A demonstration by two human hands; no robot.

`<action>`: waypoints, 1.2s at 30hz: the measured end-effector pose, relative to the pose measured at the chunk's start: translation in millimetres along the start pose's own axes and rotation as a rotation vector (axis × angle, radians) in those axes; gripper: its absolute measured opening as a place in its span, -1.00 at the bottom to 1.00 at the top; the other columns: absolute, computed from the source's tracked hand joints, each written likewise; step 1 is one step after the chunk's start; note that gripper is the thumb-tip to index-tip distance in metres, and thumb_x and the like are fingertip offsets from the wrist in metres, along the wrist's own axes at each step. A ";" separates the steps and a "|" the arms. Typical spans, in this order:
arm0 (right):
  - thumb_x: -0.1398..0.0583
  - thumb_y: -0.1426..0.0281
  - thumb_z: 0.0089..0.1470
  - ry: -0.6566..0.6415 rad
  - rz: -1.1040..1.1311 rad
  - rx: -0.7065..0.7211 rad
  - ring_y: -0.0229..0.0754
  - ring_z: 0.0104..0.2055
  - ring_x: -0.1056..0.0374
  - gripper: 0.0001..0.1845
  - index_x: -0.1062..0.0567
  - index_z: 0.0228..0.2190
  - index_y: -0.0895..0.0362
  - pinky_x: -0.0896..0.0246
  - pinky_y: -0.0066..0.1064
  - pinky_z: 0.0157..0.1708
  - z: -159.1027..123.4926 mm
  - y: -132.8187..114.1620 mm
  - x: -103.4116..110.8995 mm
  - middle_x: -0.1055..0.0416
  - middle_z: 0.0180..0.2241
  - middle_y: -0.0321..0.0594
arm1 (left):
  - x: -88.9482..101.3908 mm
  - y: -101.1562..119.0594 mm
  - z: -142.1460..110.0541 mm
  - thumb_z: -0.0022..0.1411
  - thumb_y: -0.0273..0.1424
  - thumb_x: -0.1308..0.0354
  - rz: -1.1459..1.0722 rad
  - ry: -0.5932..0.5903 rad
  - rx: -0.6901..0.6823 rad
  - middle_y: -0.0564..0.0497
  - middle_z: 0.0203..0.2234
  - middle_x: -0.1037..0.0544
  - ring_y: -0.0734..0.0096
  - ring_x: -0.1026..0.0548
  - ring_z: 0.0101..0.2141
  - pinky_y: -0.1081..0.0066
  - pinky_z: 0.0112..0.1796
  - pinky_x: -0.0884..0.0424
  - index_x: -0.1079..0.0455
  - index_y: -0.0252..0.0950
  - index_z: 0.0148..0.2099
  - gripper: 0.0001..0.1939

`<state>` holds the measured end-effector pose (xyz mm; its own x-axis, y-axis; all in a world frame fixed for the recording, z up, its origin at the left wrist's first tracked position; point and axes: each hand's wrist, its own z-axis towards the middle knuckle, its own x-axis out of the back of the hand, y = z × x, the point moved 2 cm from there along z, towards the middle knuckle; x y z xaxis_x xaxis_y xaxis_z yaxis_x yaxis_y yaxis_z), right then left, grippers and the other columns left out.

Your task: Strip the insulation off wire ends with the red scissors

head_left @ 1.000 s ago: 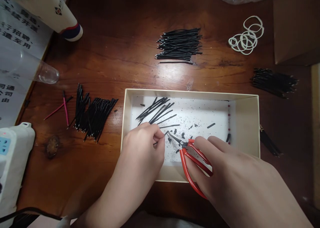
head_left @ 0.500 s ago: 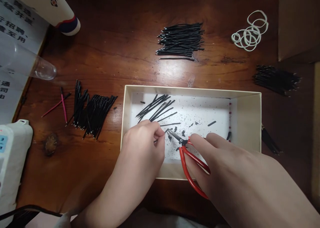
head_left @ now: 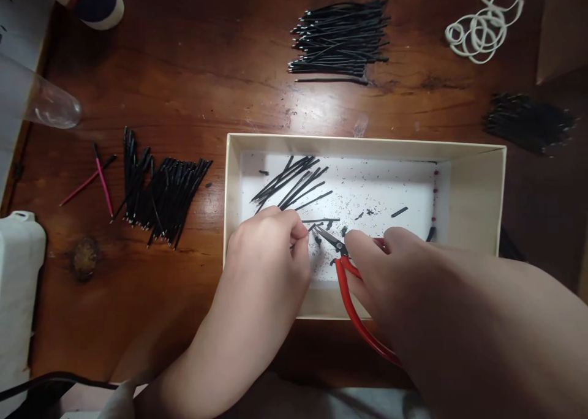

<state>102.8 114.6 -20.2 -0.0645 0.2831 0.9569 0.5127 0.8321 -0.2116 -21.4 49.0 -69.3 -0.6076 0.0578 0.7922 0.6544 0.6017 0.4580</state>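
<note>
Over the left part of a cream box (head_left: 475,198), my left hand (head_left: 271,247) pinches a short black wire (head_left: 312,227), most of it hidden by the fingers. My right hand (head_left: 390,272) grips red-handled scissors (head_left: 351,302), whose blade tips meet the wire's free end just right of my left fingertips. Inside the box, several loose black wires (head_left: 294,183) lie fanned out beyond my left hand. Small black scraps (head_left: 399,212) and fine clippings are scattered over its white bottom.
A pile of black wires (head_left: 340,39) lies behind the box, another (head_left: 168,198) to its left beside two pink-and-black wires (head_left: 103,180), a third (head_left: 528,122) at right. White rubber bands (head_left: 482,33), a paper cup (head_left: 98,5), a clear plastic cup (head_left: 55,103) and a white power strip (head_left: 18,284) surround them.
The view has shifted, so the box looks larger and higher in the picture. The scissors' handles have come closer together around the wire end; my left hand keeps its pinch.
</note>
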 end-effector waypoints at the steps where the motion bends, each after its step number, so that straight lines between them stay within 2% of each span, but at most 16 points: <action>1: -0.02 0.48 0.10 0.000 0.001 0.018 -0.35 -0.87 -0.04 -0.68 -0.30 -0.65 0.10 0.19 -0.55 -0.89 0.5 -0.6 0.3 -0.23 -0.77 -0.24 | -0.2 0.1 0.4 0.02 -0.61 -0.18 0.004 0.002 0.001 0.09 -0.65 -0.48 0.46 -0.34 -0.61 0.42 -0.54 -0.13 -0.34 -0.25 -0.61 -0.76; 3: -0.03 0.47 0.11 -0.004 0.008 0.051 -0.32 -0.87 -0.09 -0.68 -0.31 -0.65 0.09 0.14 -0.54 -0.89 1.7 -1.5 1.0 -0.24 -0.76 -0.23 | -0.6 -0.2 0.5 0.02 -0.60 -0.20 0.004 0.018 -0.003 0.09 -0.65 -0.47 0.46 -0.34 -0.61 0.42 -0.53 -0.14 -0.35 -0.26 -0.61 -0.77; 6: -0.03 0.51 0.08 0.006 0.056 0.015 -0.27 -0.83 -0.17 -0.71 -0.33 -0.64 0.09 0.08 -0.52 -0.88 3.1 -1.0 1.2 -0.26 -0.76 -0.23 | -1.4 -1.2 -0.3 0.03 -0.59 -0.21 -0.005 0.036 -0.009 0.09 -0.65 -0.46 0.46 -0.34 -0.61 0.42 -0.53 -0.14 -0.37 -0.26 -0.60 -0.78; 9: -0.05 0.53 0.05 0.009 0.140 0.035 -0.26 -0.78 -0.22 -0.75 -0.36 -0.60 0.09 0.08 -0.52 -0.85 5.4 -0.7 -1.6 -0.32 -0.73 -0.23 | -1.3 -1.4 -1.1 0.03 -0.60 -0.20 -0.012 0.031 -0.007 0.10 -0.67 -0.43 0.48 -0.31 -0.62 0.43 -0.55 -0.11 -0.35 -0.26 -0.61 -0.75; 14: -0.03 0.42 0.15 -0.117 0.218 0.111 -0.28 -0.78 -0.14 -0.70 -0.35 -0.59 0.06 0.15 -0.42 -0.78 9.5 10.2 -3.1 -0.30 -0.72 -0.25 | -0.2 -0.5 -1.9 0.04 -0.57 -0.23 -0.019 0.022 -0.020 0.09 -0.66 -0.45 0.48 -0.32 -0.63 0.42 -0.55 -0.12 -0.34 -0.27 -0.62 -0.75; 18: -0.06 0.27 0.19 -0.134 0.007 0.103 -0.30 -0.78 -0.05 -0.73 -0.30 -0.54 0.03 0.26 -0.38 -0.73 -1.3 31.3 5.0 -0.21 -0.74 -0.34 | -1.0 -2.0 -3.3 0.04 -0.65 -0.18 -0.047 0.048 -0.063 0.10 -0.63 -0.47 0.48 -0.36 -0.59 0.43 -0.53 -0.17 -0.37 -0.27 -0.59 -0.75; 20: -0.04 0.20 0.23 -0.090 -0.058 0.037 -0.33 -0.80 0.05 -0.69 -0.24 -0.52 0.02 0.30 -0.38 -0.73 -8.4 40.0 5.4 -0.09 -0.77 -0.40 | -1.7 -3.1 -3.9 0.04 -0.66 -0.18 -0.067 0.061 -0.067 0.10 -0.63 -0.47 0.48 -0.38 -0.59 0.44 -0.52 -0.20 -0.39 -0.27 -0.58 -0.76; 22: -0.05 0.27 0.23 -0.051 0.068 -0.056 -0.35 -0.80 0.00 -0.75 -0.24 -0.49 0.03 0.25 -0.42 -0.77 -13.1 44.5 1.1 -0.20 -0.72 -0.39 | -2.0 -3.8 -4.0 0.03 -0.67 -0.19 -0.092 0.076 -0.068 0.10 -0.62 -0.49 0.47 -0.40 -0.58 0.45 -0.51 -0.24 -0.42 -0.28 -0.55 -0.78; 24: -0.08 0.34 0.21 -0.029 0.232 -0.104 -0.34 -0.74 -0.15 -0.84 -0.25 -0.43 0.03 0.05 -0.48 -0.74 -15.2 45.2 -5.1 -0.33 -0.63 -0.38 | -1.9 -3.7 -3.9 0.02 -0.68 -0.20 -0.118 0.090 -0.072 0.11 -0.61 -0.50 0.46 -0.41 -0.57 0.45 -0.50 -0.27 -0.43 -0.28 -0.53 -0.79; 27: -0.12 0.36 0.17 0.020 0.233 -0.085 -0.29 -0.65 -0.24 -0.93 -0.29 -0.36 0.03 -0.05 -0.47 -0.67 -17.7 44.6 -8.5 -0.37 -0.54 -0.36 | -2.1 -3.5 -3.9 0.00 -0.69 -0.20 -0.156 0.096 -0.069 0.13 -0.62 -0.50 0.48 -0.42 -0.58 0.46 -0.51 -0.28 -0.45 -0.28 -0.51 -0.79; 30: -0.13 0.20 0.17 0.075 0.154 -0.058 -0.25 -0.60 -0.27 -0.83 -0.35 -0.26 0.02 -0.01 -0.42 -0.66 -22.6 46.5 -5.7 -0.40 -0.47 -0.29 | -3.0 -3.8 -4.1 -0.03 -0.71 -0.19 -0.181 0.108 -0.063 0.14 -0.61 -0.52 0.48 -0.44 -0.58 0.47 -0.49 -0.31 -0.46 -0.27 -0.49 -0.77; 33: -0.15 0.20 0.18 0.034 0.201 -0.037 -0.31 -0.73 -0.11 -0.80 -0.33 -0.41 0.02 0.10 -0.41 -0.74 -26.0 46.6 -6.5 -0.29 -0.63 -0.38 | -2.9 -3.9 -4.3 -0.06 -0.73 -0.19 -0.192 0.127 -0.074 0.14 -0.63 -0.51 0.49 -0.43 -0.59 0.48 -0.50 -0.31 -0.45 -0.27 -0.49 -0.77; 36: -0.18 0.27 0.16 -0.040 0.410 -0.129 -0.35 -0.78 0.00 -0.68 -0.23 -0.56 0.03 0.10 -0.46 -0.80 -25.8 43.2 -10.2 -0.13 -0.75 -0.46 | 0.1 -3.5 -5.5 -0.04 -0.70 -0.21 -0.249 0.127 -0.082 0.16 -0.65 -0.48 0.53 -0.40 -0.61 0.51 -0.55 -0.28 -0.45 -0.26 -0.50 -0.78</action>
<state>147.7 135.3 -33.9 0.1348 0.5983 0.7899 0.6052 0.5815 -0.5437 -21.3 42.5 -68.6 -0.6965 -0.1871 0.6927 0.5293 0.5178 0.6721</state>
